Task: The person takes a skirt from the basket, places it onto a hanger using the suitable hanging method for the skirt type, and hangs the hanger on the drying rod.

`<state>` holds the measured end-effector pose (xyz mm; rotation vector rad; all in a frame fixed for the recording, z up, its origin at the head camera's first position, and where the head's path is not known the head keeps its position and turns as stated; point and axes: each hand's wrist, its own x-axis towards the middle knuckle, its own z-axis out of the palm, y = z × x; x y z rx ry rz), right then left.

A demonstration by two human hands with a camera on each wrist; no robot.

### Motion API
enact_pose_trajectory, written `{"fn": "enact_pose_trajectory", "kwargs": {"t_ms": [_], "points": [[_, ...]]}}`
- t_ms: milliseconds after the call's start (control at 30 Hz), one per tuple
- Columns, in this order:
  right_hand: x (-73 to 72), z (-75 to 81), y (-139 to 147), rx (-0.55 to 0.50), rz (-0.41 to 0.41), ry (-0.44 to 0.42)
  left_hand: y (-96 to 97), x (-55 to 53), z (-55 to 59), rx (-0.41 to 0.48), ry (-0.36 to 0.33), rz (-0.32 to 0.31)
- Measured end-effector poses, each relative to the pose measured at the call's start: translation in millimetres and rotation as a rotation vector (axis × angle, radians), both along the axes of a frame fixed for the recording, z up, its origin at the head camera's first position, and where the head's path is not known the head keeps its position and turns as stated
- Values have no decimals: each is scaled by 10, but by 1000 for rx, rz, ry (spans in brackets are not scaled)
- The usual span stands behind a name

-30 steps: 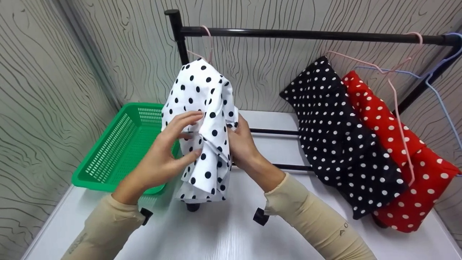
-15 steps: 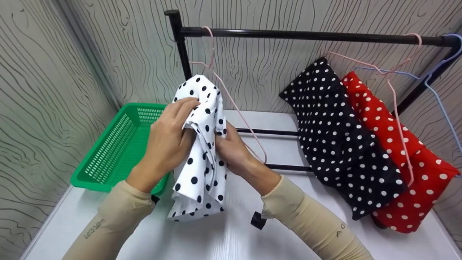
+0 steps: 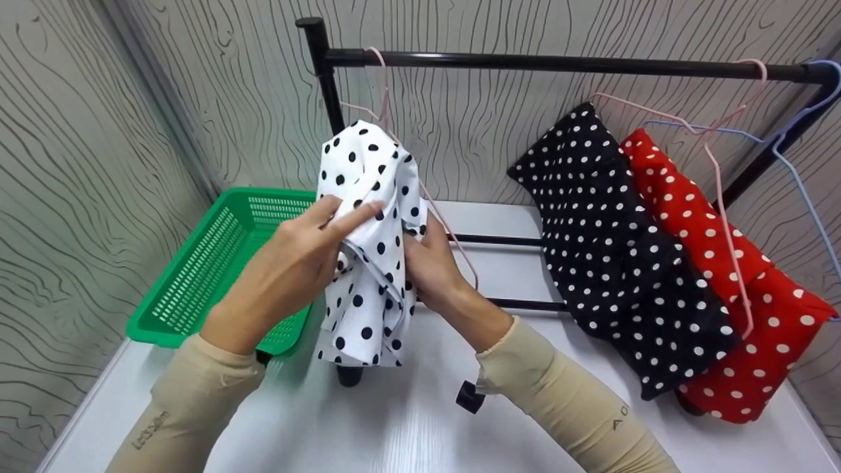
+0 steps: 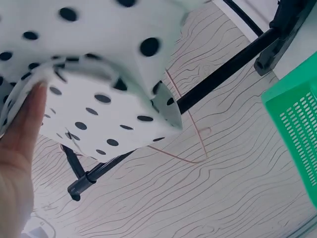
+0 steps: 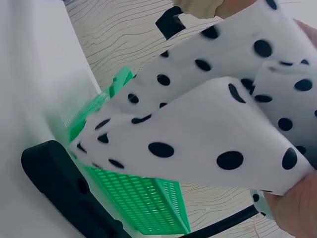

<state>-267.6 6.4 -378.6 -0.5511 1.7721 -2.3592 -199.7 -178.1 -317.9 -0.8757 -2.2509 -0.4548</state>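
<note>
In the head view a white cloth with black dots (image 3: pixel 368 328) hangs bunched below the pink hanger (image 3: pixel 385 98) at the rack's left end. My right hand (image 3: pixel 439 268) grips the cloth's right side, thumb towards me, other fingers hidden in the folds. On the left side, my left hand (image 3: pixel 286 263) touches the cloth with its index finger stretched across the front; its thumb is hidden from above. The left wrist view shows a straight finger of that hand (image 4: pixel 17 153) against a fold. Part of my right hand (image 5: pixel 297 210) holds a cloth edge in the right wrist view.
A black rack bar (image 3: pixel 525 62) spans the back. At right hang a black dotted cloth (image 3: pixel 604 243) and a red dotted cloth (image 3: pixel 782 328), with pink and blue hangers (image 3: pixel 798 174). The green basket (image 3: pixel 154 328) stands left on the white surface, behind my left forearm.
The cloth dropped and bunched, then rose again towards the hanger. My left hand closed on its upper part, then loosened and straightened its index finger. My right hand keeps hold.
</note>
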Motion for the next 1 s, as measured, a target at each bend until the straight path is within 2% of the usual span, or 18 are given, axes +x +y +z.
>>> {"fn": "enact_pose_trajectory", "kwargs": {"t_ms": [67,133,267,333,467,567,633,800,867,1000], "points": [[6,-1,-1,2,-10,-11,8,16,15,-52,-51,-3],[16,-6,-6,0,-16,-26,8,30,24,-45,-114,-14],[45,-20,-25,3,-21,-28,-9,70,48,85,-219,-65],[58,-28,-37,13,-25,-19,-10,77,81,161,-224,-92],[76,-47,-54,47,-25,-3,-24,57,187,304,-163,-101],[76,-63,-53,89,-8,-6,-67,31,270,407,-104,-68],[72,-70,-39,149,-5,-8,-100,14,316,466,-67,-32],[82,6,25,397,4,-11,-128,-4,392,579,30,112],[105,82,52,461,37,52,-117,7,415,613,58,159],[183,276,98,420,143,285,-73,43,478,692,101,200]]}}
